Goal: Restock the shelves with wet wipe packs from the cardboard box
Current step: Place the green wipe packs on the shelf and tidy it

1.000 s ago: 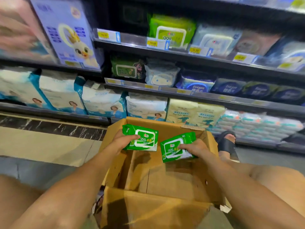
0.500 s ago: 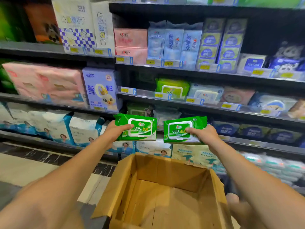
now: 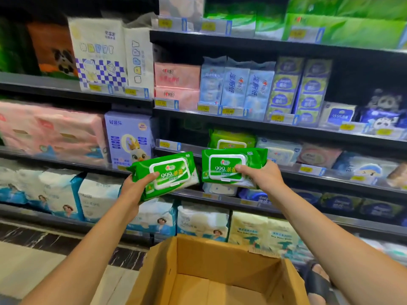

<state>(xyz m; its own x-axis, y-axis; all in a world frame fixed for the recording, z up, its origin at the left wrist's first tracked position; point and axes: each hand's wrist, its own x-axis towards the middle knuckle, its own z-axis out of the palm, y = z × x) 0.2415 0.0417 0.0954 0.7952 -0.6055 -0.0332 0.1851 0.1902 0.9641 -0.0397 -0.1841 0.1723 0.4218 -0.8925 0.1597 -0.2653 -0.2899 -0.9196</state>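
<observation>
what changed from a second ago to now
The left hand and right hand lifted the left pack and right pack from just above the cardboard box up to shelf height, the right pack now before a matching green pack on the shelf. Both grips stayed the same; the box stayed below.

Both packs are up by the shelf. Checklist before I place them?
1. Left hand grips left pack: ok.
2. Right hand grips right pack: ok.
3. Both labels face the camera: ok.
4. Matching shelf pack marks the slot: ok.
5. Room beside shelf pack: cannot tell, too dark.
6. More packs in box: cannot tell, floor partly out of view.
</observation>
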